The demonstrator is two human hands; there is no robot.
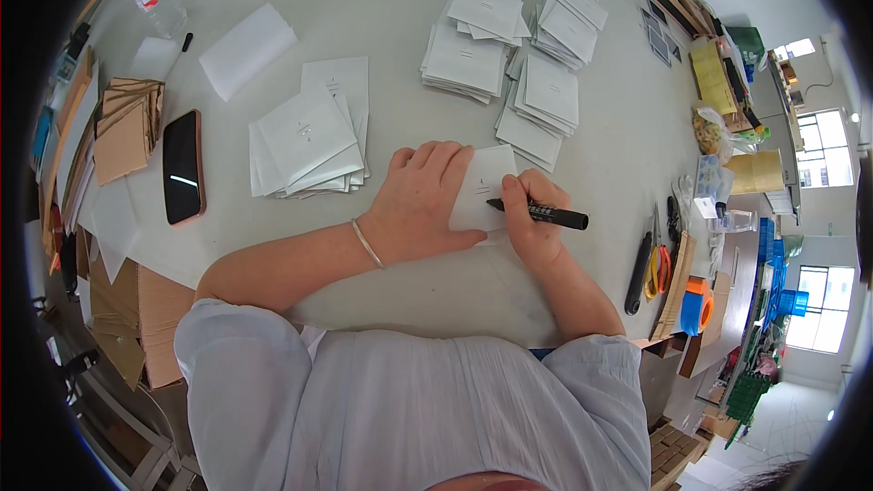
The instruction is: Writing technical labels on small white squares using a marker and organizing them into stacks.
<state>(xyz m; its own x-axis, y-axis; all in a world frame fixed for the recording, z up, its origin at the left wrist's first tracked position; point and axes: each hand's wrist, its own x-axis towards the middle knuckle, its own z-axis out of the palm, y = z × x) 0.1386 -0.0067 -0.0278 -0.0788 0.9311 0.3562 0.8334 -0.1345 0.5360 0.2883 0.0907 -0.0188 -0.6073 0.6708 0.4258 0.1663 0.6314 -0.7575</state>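
Note:
A small white paper packet (484,184) with short handwritten marks lies on the table in front of me. My left hand (420,195) rests flat over its left side, fingers stretched out, thumb along the lower edge. A black marker (556,215) is gripped in my right hand (535,218), its tip pointing left, at or just above the packet's surface; contact cannot be made out. To the left sits a loose stack of similar white packets (309,141), the top one marked. Beyond my hands, more marked packets (466,59) lie in overlapping piles, with a second row (546,95) beside them.
A phone (185,166) and folded brown cardboard pieces (127,132) lie at the left, near a white sheet (247,50) and a clear bottle (156,2). Along the right edge are scissors (657,268), a black-handled tool (639,273) and an orange-and-blue tape roll (696,306).

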